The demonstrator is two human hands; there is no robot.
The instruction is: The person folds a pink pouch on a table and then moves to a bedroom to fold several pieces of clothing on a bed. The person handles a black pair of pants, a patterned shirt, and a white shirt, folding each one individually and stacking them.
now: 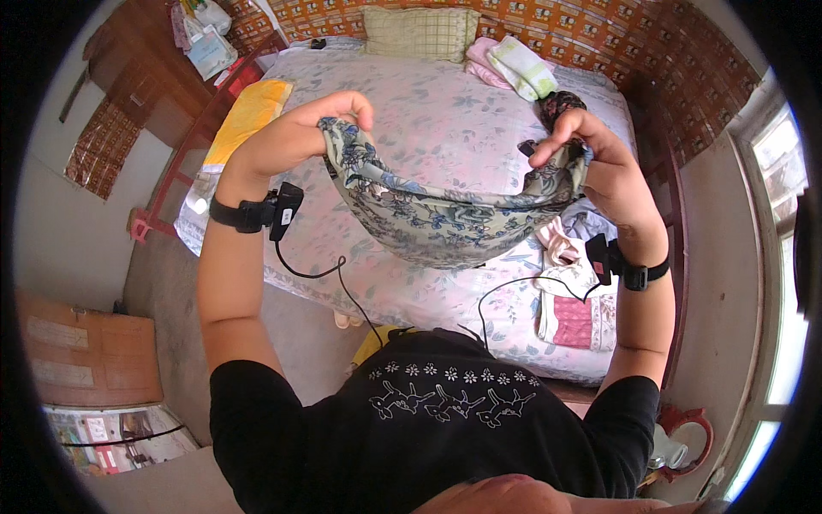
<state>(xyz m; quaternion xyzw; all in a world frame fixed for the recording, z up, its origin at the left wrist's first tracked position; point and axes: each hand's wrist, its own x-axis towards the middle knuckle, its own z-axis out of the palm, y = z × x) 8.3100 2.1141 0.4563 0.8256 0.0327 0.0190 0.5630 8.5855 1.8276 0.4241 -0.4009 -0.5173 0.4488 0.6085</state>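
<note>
A thin floral cloth garment (449,221), pale with blue and grey flowers, hangs in a sag between my two hands above the bed. My left hand (314,132) grips its left end, with the thumb and fingers bent around the fabric. At the opposite end my right hand (587,151) pinches the gathered edge. Just behind that hand is a dark patterned cloth (559,106); whether it touches the hand I cannot tell. Black straps with small wired boxes circle both wrists.
Beneath the garment spreads a bed (417,289) with a pale floral sheet. On it lie an orange cloth (247,122), a checked pillow (420,33), folded towels (514,64) and folded clothes (571,315). A round red-framed mirror (690,443) stands at lower right, near the window (780,167).
</note>
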